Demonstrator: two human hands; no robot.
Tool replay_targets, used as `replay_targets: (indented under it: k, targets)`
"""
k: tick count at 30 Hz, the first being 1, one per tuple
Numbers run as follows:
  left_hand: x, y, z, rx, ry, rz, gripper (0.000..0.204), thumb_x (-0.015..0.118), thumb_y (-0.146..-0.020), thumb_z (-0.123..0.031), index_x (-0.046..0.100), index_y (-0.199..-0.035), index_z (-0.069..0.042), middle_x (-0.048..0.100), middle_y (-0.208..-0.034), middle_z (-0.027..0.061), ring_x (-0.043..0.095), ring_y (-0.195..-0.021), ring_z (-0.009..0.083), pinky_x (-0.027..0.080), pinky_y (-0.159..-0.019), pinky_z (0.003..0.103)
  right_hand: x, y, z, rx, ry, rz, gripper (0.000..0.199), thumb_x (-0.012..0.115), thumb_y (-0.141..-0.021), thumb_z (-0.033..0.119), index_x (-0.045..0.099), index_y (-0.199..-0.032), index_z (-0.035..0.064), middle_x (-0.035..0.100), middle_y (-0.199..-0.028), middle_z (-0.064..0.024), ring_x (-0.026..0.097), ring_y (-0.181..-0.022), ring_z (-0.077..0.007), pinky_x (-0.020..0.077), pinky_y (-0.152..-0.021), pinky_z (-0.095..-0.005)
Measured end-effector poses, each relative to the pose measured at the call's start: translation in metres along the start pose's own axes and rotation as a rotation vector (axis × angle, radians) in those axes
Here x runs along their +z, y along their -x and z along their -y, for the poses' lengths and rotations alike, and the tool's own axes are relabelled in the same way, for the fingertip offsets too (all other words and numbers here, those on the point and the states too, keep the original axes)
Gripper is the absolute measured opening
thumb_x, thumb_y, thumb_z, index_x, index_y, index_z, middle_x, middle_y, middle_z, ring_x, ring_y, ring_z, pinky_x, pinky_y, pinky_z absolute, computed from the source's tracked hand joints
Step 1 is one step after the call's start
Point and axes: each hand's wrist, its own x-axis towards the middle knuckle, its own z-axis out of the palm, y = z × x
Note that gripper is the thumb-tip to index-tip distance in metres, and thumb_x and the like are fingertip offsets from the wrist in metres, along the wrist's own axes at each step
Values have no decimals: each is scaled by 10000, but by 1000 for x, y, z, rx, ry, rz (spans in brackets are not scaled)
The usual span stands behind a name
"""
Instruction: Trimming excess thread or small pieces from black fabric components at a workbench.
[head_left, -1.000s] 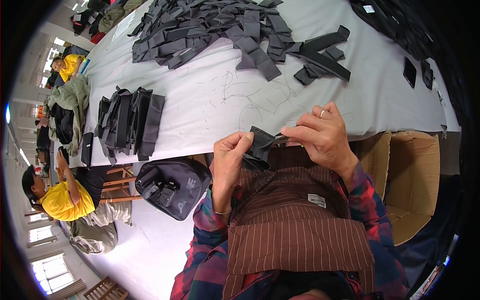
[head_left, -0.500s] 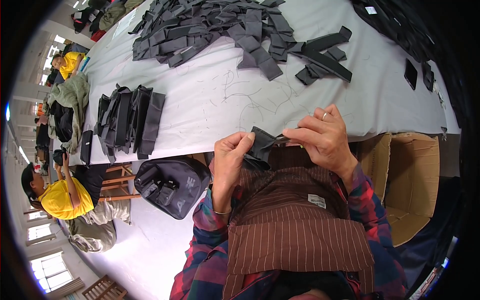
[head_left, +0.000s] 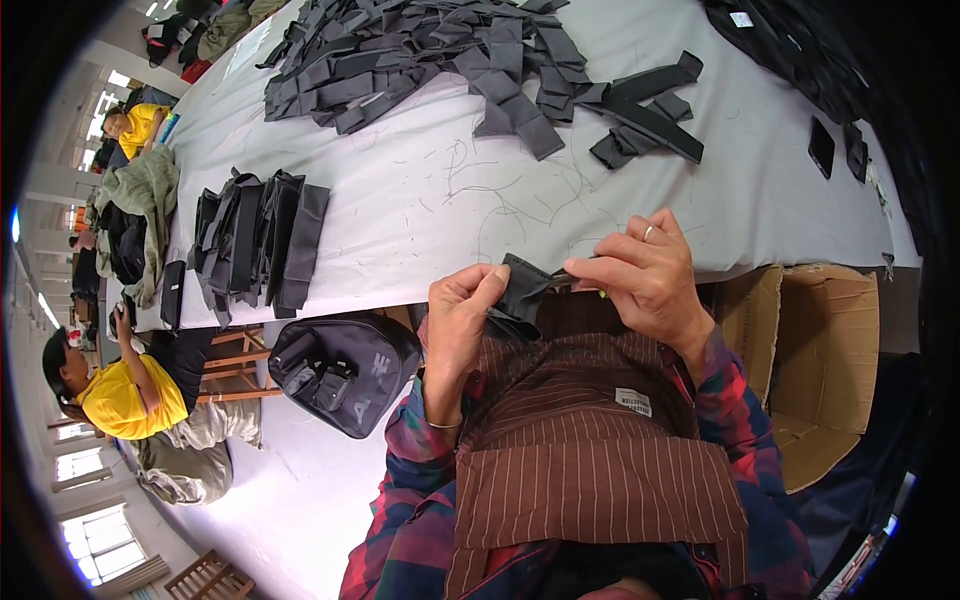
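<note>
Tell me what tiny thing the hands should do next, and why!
Maybe the right hand should gently ease the thin dark thing it pinches, too small to identify, a tiny bit along the edge of the dark grey fabric strip. The left hand pinches the strip, and the thin thing reaches about to its edge, close to the fingers, so gently seems best.

A pile (head_left: 420,75) of strips is lying across the surface's (head_left: 400,220) far side, a smaller heap (head_left: 650,125) sitting just right. A stack (head_left: 262,245) is resting nearer, at left; a phone (head_left: 821,148) is lying far right. At the near edge, hands (head_left: 648,275) are holding a piece (head_left: 524,292), a bag (head_left: 385,365) sitting to their left, a box (head_left: 830,350) to their right.
</note>
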Motion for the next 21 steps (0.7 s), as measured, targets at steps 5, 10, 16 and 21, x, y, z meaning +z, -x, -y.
replay_targets:
  k: [5,10,16,21]
  targets:
    - [-1,0,1,-5,-4,1,183,616,-908,-110,686,-837,44,578,-710,-60,454,-650,17,356,-594,188,1,1,0,-4,12,-4,243,744,-677,176,712,-913,229,529,-696,84,446,-666,-154,327,-678,-307]
    - [-1,0,0,5,-35,0,183,615,-906,-108,685,-834,44,567,-703,-65,446,-650,17,350,-593,188,2,2,0,8,-7,11,232,745,-677,172,715,-901,226,526,-687,81,446,-655,-154,323,-675,-307]
    - [0,1,0,1,-19,-2,180,617,-905,-108,686,-836,44,568,-704,-63,447,-649,17,351,-590,188,2,1,1,5,-18,0,220,751,-678,176,715,-890,223,525,-679,82,445,-650,-153,322,-673,-305]
    - [1,0,0,0,-12,1,177,617,-906,-105,688,-839,43,577,-707,-59,451,-647,17,355,-589,188,3,0,1,8,-21,5,204,749,-687,175,715,-882,223,525,-676,83,445,-652,-150,322,-672,-304]
